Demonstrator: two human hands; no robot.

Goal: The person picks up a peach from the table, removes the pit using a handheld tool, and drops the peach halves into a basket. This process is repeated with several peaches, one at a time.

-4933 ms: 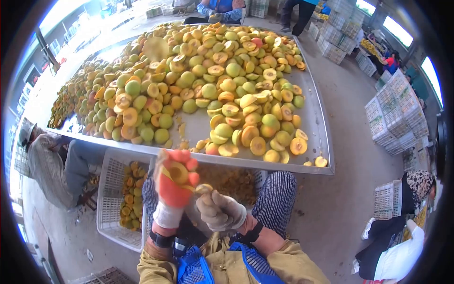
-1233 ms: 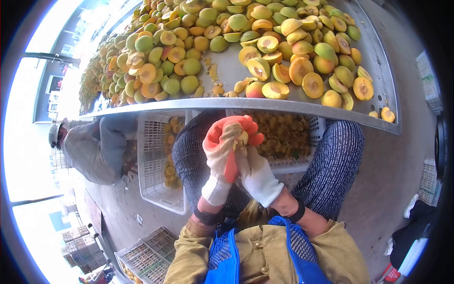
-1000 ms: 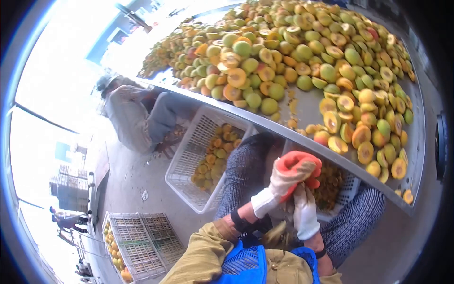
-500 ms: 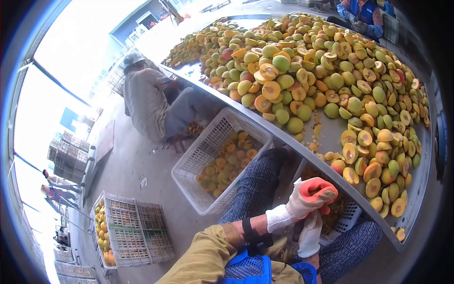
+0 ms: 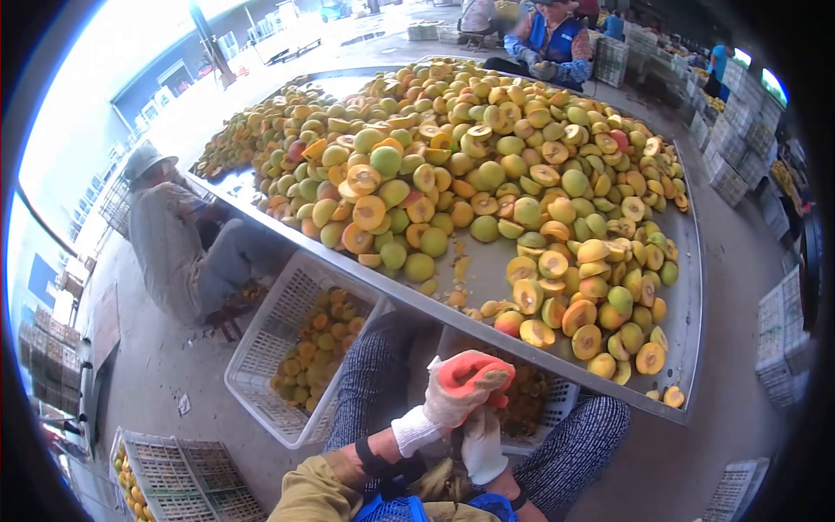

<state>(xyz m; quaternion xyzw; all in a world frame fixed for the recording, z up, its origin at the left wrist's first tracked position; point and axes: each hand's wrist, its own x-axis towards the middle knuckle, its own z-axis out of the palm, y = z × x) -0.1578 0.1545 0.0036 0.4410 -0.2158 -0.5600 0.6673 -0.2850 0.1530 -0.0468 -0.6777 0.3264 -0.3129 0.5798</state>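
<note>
My left hand (image 5: 465,387), in a white glove with an orange coated palm, has its fingers curled closed in front of my lap. Whatever lies inside them cannot be made out. Just below and touching it is my right hand (image 5: 484,445) in a white glove, its fingers mostly hidden behind the left. Both hands are near the edge of a metal table (image 5: 439,311) heaped with halved and whole yellow-green fruit (image 5: 369,211). Under that edge, beyond my hands, a crate (image 5: 561,402) holds small pieces.
A white crate (image 5: 246,376) of fruit stands left of my knee. A person in a hat (image 5: 165,235) sits at the left, another in a blue vest (image 5: 557,43) across the table. More crates stand at lower left (image 5: 187,474) and right (image 5: 783,335).
The view has swung to the right, so the table, crates and people appear further left and more of the right side shows. My hands remain together, the left still curled.
</note>
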